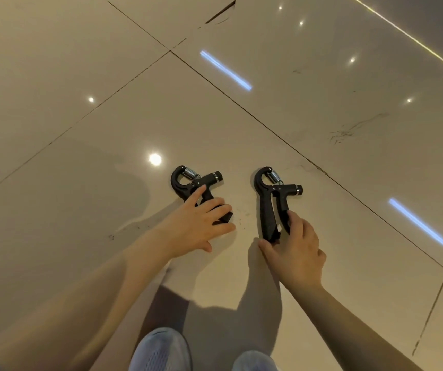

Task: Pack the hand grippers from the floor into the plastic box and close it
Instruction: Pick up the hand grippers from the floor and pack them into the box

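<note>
Two black hand grippers with steel springs lie side by side on the glossy tiled floor. My left hand (pixel 200 223) lies over the handles of the left hand gripper (pixel 188 180), fingers spread and fairly straight, index finger reaching up to its pivot. My right hand (pixel 293 247) pinches the lower handle ends of the right hand gripper (pixel 268 199) between thumb and fingers. Both grippers still touch the floor. No plastic box is in view.
Beige polished floor tiles (pixel 108 129) with dark grout lines spread all around, reflecting ceiling lights. My two light-coloured shoes (pixel 161 349) show at the bottom edge. A chipped tile joint (pixel 221 13) is at the far top.
</note>
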`<state>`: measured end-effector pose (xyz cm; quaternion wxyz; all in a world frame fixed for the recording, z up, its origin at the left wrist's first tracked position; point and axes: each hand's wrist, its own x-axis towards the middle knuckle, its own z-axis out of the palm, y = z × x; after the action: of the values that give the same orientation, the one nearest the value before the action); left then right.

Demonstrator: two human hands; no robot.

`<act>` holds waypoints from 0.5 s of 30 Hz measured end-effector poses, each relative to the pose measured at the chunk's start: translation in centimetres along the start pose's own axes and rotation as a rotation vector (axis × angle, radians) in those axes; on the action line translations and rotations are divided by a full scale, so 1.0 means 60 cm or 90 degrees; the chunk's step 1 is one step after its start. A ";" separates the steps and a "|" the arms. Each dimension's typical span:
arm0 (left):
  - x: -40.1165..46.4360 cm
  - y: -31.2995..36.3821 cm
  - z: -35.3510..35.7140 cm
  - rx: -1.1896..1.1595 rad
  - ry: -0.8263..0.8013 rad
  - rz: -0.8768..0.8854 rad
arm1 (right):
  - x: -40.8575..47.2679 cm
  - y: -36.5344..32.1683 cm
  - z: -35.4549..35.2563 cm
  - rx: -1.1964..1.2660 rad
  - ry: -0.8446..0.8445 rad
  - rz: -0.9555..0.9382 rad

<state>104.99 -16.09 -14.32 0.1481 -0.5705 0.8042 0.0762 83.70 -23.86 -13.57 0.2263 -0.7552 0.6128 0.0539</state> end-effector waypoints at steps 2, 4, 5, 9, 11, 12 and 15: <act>0.000 0.007 -0.004 -0.028 0.008 0.009 | 0.004 -0.012 -0.002 -0.022 -0.023 0.022; -0.005 0.011 0.005 -0.050 0.032 0.004 | 0.011 -0.018 -0.003 -0.036 -0.028 0.020; -0.009 0.011 0.007 -0.055 0.028 -0.004 | 0.015 -0.018 -0.003 -0.035 -0.028 0.018; -0.016 0.004 0.002 -0.047 -0.014 -0.023 | 0.019 -0.008 -0.008 -0.057 -0.024 -0.003; -0.014 0.000 -0.008 -0.020 -0.026 -0.004 | 0.015 -0.008 -0.009 -0.073 -0.022 -0.013; -0.011 -0.001 -0.012 -0.012 -0.002 0.020 | 0.015 -0.008 -0.010 -0.080 -0.024 -0.018; -0.004 -0.009 -0.023 0.012 0.074 0.061 | 0.019 -0.007 -0.022 -0.074 -0.046 -0.024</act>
<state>105.35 -16.43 -12.89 0.1029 -0.5336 0.8384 0.0422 84.12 -25.34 -12.68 0.2053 -0.7758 0.5859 0.1125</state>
